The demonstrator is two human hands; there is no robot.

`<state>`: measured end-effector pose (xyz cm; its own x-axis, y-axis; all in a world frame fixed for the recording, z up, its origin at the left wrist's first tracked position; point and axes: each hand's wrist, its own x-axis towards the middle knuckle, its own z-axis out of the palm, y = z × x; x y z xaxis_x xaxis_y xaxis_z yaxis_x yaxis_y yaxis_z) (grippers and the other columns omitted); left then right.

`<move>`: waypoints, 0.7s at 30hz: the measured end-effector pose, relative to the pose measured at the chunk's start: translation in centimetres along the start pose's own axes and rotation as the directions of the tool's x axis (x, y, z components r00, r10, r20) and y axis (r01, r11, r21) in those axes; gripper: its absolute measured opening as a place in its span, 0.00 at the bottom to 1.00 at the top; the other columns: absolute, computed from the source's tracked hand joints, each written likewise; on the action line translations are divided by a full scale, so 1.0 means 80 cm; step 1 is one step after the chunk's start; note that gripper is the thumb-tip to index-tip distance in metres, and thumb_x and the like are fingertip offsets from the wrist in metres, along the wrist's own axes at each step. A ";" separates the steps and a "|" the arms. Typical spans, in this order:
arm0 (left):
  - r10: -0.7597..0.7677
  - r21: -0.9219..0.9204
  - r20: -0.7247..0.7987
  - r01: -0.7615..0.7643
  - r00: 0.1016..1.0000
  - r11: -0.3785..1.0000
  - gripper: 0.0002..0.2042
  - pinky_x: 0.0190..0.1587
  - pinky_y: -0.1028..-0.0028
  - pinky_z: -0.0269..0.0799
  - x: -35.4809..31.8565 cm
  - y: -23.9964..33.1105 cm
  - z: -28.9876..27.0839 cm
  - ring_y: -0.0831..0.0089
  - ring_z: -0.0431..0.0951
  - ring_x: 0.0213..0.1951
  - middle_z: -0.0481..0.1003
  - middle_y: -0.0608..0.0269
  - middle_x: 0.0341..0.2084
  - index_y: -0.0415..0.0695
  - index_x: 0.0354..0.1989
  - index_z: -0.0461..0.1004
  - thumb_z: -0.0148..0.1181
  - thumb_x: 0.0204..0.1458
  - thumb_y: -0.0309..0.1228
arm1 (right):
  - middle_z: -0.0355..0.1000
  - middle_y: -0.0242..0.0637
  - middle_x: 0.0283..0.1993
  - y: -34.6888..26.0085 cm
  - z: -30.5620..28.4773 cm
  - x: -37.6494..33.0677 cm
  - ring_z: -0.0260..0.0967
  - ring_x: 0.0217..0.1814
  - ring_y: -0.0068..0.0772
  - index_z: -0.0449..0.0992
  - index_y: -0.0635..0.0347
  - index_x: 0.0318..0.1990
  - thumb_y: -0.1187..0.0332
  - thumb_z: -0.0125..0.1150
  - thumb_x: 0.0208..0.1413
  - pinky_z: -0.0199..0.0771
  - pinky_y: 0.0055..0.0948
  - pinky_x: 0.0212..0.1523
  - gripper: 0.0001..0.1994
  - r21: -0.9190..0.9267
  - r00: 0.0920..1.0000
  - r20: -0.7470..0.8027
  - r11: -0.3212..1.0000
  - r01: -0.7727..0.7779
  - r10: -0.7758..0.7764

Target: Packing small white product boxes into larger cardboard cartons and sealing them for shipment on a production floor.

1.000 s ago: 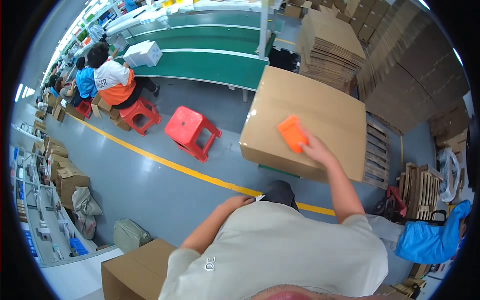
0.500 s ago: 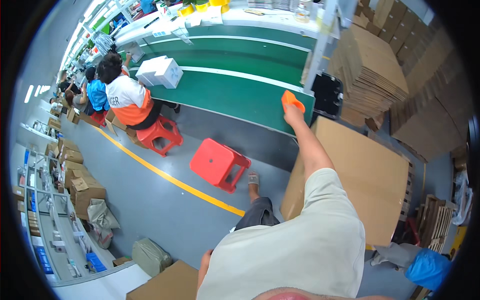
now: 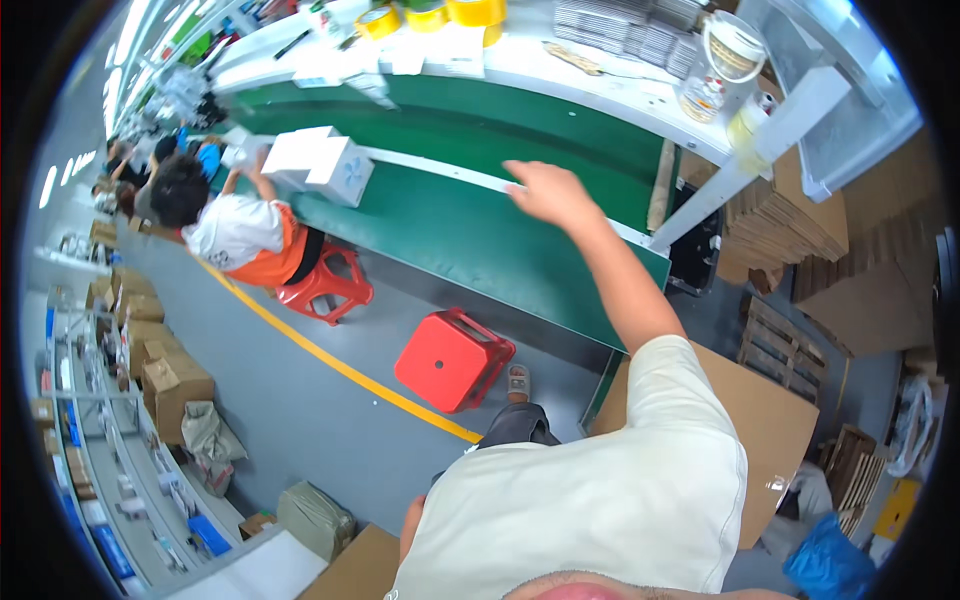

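Note:
My right arm stretches forward over the green conveyor belt [image 3: 450, 230]. My right hand [image 3: 552, 192] is above the white rail [image 3: 440, 168], fingers pointing left and apart, with nothing visible in it. Left of it, white boxes [image 3: 345, 170] stand on the belt, in front of a seated person in a white and orange shirt [image 3: 245, 235]. Only a sliver of my left hand or arm [image 3: 410, 525] shows low beside my shirt; its fingers are hidden.
A red stool [image 3: 440, 362] stands on the floor before the belt, near my foot. The white shelf [image 3: 540, 75] beyond holds yellow tape rolls [image 3: 425, 18], bottles and a bucket [image 3: 735, 47]. A white post [image 3: 770, 150] rises at the right, near a large cardboard box [image 3: 740, 420].
The orange tool that was in my right hand is no longer in view. That hand has moved left and farther over the belt, and my view has shifted toward the shelf.

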<state>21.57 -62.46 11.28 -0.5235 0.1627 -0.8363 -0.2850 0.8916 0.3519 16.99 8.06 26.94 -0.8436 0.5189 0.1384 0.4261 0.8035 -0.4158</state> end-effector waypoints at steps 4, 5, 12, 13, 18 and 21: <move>0.145 -0.163 0.088 -0.129 0.985 0.978 0.23 0.54 0.64 0.70 0.010 0.094 -0.016 0.61 0.77 0.51 0.78 0.47 0.49 0.35 0.56 0.73 0.55 0.58 0.40 | 0.76 0.51 0.44 -0.048 0.043 -0.029 0.74 0.47 0.56 0.72 0.55 0.53 0.57 0.56 0.60 0.75 0.52 0.46 0.18 0.149 0.957 0.230 0.978 0.148 -0.179; 0.148 -0.128 0.111 -0.133 0.983 0.983 0.23 0.54 0.64 0.70 0.026 0.101 -0.021 0.61 0.77 0.51 0.78 0.47 0.49 0.35 0.56 0.73 0.55 0.58 0.40 | 0.76 0.51 0.42 -0.051 0.065 -0.059 0.75 0.46 0.56 0.72 0.56 0.52 0.57 0.56 0.59 0.75 0.53 0.45 0.18 0.180 0.934 0.293 0.971 0.157 -0.205; 0.196 0.318 0.395 -0.334 0.898 0.887 0.22 0.56 0.64 0.69 0.124 0.171 -0.072 0.62 0.76 0.53 0.78 0.49 0.49 0.38 0.57 0.72 0.54 0.60 0.40 | 0.77 0.51 0.44 -0.021 0.115 -0.342 0.75 0.47 0.55 0.75 0.60 0.51 0.54 0.57 0.59 0.74 0.51 0.47 0.20 0.179 0.627 0.779 0.957 -0.229 0.004; 0.212 0.406 0.413 -0.388 0.886 0.828 0.21 0.55 0.64 0.69 0.161 0.155 -0.085 0.62 0.77 0.52 0.79 0.49 0.49 0.38 0.56 0.73 0.54 0.60 0.40 | 0.77 0.51 0.45 -0.018 0.100 -0.382 0.75 0.48 0.55 0.74 0.59 0.52 0.55 0.57 0.60 0.74 0.51 0.48 0.20 0.246 0.757 0.648 0.914 -0.321 0.092; 0.250 0.476 0.723 -0.727 0.644 0.495 0.20 0.52 0.64 0.71 0.268 0.253 -0.064 0.60 0.79 0.50 0.79 0.48 0.47 0.38 0.52 0.76 0.56 0.60 0.42 | 0.73 0.53 0.53 -0.028 -0.033 -0.599 0.71 0.54 0.56 0.69 0.59 0.59 0.58 0.54 0.63 0.72 0.49 0.52 0.21 0.213 0.687 -0.139 0.699 -0.683 0.713; 0.306 0.572 0.781 -0.820 0.545 0.002 0.19 0.50 0.62 0.73 0.246 0.386 0.033 0.56 0.80 0.47 0.80 0.45 0.42 0.38 0.50 0.76 0.57 0.60 0.41 | 0.67 0.54 0.62 -0.069 -0.024 -0.753 0.65 0.62 0.58 0.64 0.60 0.65 0.58 0.51 0.64 0.67 0.49 0.59 0.25 -0.032 0.383 -0.407 0.406 -0.913 0.829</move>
<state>4.57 -30.62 4.55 0.2542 0.6914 -0.6762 0.8881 0.1100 0.4463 66.09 -27.11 22.61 0.1632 0.9838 0.0746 0.9540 -0.1381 -0.2661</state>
